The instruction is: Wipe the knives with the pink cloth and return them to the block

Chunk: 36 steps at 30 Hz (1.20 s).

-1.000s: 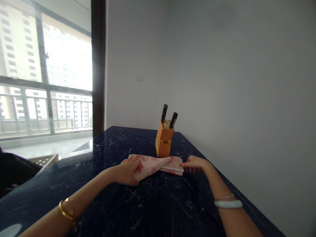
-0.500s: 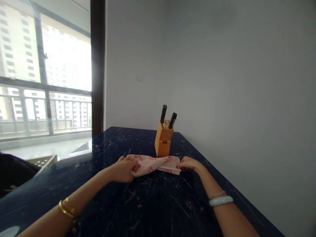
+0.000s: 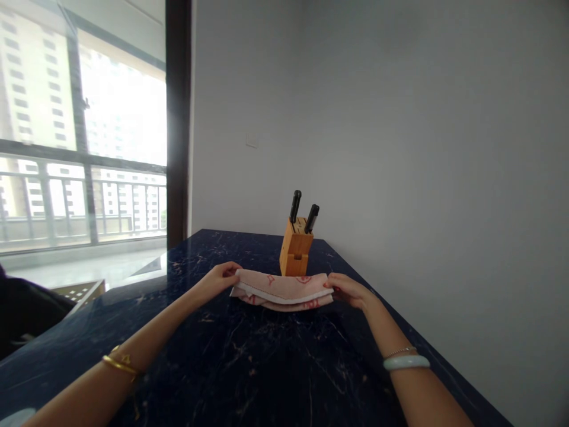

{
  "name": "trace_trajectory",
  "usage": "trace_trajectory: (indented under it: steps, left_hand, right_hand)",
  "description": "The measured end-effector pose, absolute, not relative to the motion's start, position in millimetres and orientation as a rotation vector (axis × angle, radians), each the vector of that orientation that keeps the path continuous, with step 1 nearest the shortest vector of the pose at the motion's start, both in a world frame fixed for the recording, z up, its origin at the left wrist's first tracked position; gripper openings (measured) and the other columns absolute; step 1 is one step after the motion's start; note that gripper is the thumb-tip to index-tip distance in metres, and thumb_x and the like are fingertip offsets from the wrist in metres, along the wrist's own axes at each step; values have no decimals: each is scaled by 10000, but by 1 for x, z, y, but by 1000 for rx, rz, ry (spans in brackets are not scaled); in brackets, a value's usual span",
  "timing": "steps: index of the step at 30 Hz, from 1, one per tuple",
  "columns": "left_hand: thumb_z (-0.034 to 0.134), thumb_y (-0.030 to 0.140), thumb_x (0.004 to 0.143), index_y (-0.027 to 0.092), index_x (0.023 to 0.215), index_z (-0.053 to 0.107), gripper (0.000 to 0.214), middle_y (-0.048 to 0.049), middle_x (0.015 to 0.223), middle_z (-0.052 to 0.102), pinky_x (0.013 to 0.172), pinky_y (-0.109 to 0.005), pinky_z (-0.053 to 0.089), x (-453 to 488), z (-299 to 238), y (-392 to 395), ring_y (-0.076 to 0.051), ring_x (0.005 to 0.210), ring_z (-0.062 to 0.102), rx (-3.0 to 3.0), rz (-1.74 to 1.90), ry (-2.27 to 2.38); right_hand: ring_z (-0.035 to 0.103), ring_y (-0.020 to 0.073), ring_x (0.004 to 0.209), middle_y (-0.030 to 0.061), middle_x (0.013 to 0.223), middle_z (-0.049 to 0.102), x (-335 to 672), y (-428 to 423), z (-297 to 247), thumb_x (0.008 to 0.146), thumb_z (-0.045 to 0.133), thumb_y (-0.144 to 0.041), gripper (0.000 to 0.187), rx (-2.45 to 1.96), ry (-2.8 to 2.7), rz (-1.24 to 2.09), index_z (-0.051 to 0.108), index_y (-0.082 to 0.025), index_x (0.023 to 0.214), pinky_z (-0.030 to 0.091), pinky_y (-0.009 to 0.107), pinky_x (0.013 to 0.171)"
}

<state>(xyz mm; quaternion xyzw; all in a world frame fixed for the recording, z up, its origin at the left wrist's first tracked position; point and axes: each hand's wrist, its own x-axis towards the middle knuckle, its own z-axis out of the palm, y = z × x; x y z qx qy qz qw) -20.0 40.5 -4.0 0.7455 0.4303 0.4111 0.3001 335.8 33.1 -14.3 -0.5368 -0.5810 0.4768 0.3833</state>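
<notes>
A pink towel [image 3: 284, 287] with red figures and a white edge is folded into a long strip, stretched between my two hands. My left hand [image 3: 221, 277] pinches its left end. At the right end, the fingers of my right hand [image 3: 349, 289] are closed on the cloth. The folded layers hang slightly apart along the near side, sagging in the middle. Right behind the towel stands a wooden knife block [image 3: 296, 252], its lowest part hidden by the cloth. Two black-handled knives [image 3: 296, 206] stick up out of its slots.
The dark blue marbled table [image 3: 267, 362] runs under everything, with a grey wall [image 3: 422, 178] along its right side. A pale round object [image 3: 18, 417] shows at the lower left edge. Beyond the table's left side are a black item [image 3: 31, 311] and a large window [image 3: 120, 118].
My left hand has shifted up to the towel's far left corner. The twisted cloth is now a straighter, lifted strip with its white edge facing me. My right hand keeps its end.
</notes>
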Motion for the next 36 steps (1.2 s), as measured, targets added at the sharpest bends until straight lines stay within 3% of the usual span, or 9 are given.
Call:
trace_trajectory:
  steps: [4,7,13,20,24,29,33,36]
  left_hand:
    - [563,271,598,131,872,567,309,-13,766,608,662,-253,423,-20,-2,36,-170,742,554,1722,1138,1007]
    - [559,286,625,138,919,566,329,-36,817,616,628,-254,447,-20,-1,30,-179,767,564,1532,1089,901]
    - [582,236,620,129,862,578,265,-37,777,615,570,-223,474,-21,-10,33,-140,671,582,1251,1036,810]
    - [597,230,614,100,796,587,224,-77,798,626,612,-225,484,-22,-27,40,-151,692,592,1180,1018,896]
    - [627,273,591,109,844,573,307,-79,822,623,652,-234,474,-21,-30,45,-158,731,589,1209,1063,960]
    - [630,311,553,146,910,530,407,-11,672,604,492,-212,422,-25,-37,60,-152,624,575,1464,1106,1346]
    - [577,357,586,142,669,587,230,6,501,577,396,-197,328,-33,-36,68,-116,430,487,1758,1013,1490]
    - [537,454,611,145,481,591,339,-18,408,551,367,-204,277,-39,-30,61,-110,367,438,1851,809,1473]
  right_hand:
    - [440,67,528,-70,554,413,341,27,-9,523,552,-224,251,-1235,-1462,1359,309,-187,580,378,205,551]
    - [418,65,502,-71,535,400,347,23,-7,522,547,-214,242,-1202,-1448,1417,312,-187,572,366,204,526]
    - [434,80,526,-63,538,434,353,24,-11,529,531,-237,200,-1301,-1465,1416,347,-187,589,346,206,522]
    - [379,50,467,-76,498,407,357,37,-26,545,554,-247,165,-1529,-1513,1270,421,-177,614,271,167,453]
    - [353,41,428,-78,465,393,361,45,-33,569,556,-250,132,-1644,-1554,1164,468,-174,631,221,157,409]
    - [335,39,361,-62,400,414,364,49,-34,555,613,-266,148,-1772,-1636,1065,532,-152,601,177,166,362]
    - [393,61,368,-19,395,479,363,49,-31,570,627,-354,235,-1790,-1696,1006,547,-140,519,261,182,377]
    - [433,84,376,26,432,536,363,48,-30,585,605,-436,320,-1806,-1709,991,567,-129,500,287,199,383]
